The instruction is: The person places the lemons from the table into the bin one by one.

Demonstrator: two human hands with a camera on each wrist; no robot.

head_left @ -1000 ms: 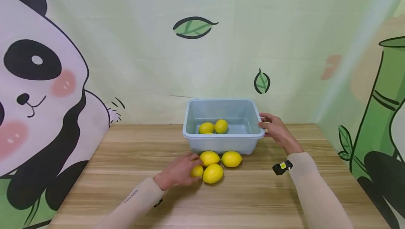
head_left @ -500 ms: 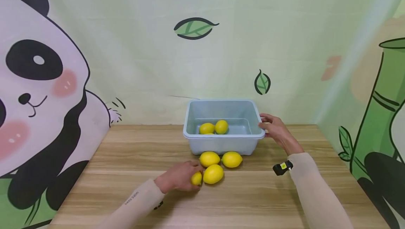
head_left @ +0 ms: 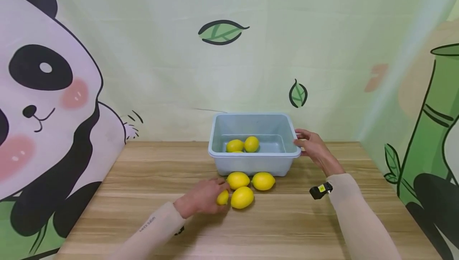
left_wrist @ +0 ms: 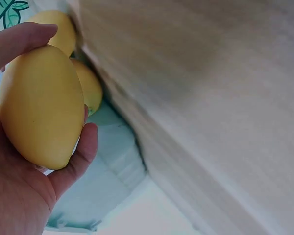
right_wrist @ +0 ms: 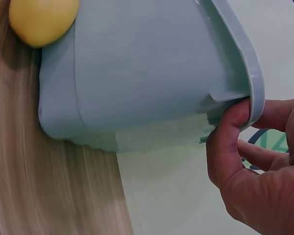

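One lemon (head_left: 222,197), lower centre, is gripped in the left hand (head_left: 203,197), slightly higher in frame than half a second ago. Three loose lemons (head_left: 242,197) lie just right, unmoved; one tub (head_left: 254,165), centre, shows three tub lemons (head_left: 252,144), its right rim (head_left: 296,150) pinched by the right hand (head_left: 314,149).

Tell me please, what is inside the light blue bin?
The bin holds two lemons and, nearer, a yellow sliver, probably a third. The front wall covers its remainder and anything lower there.
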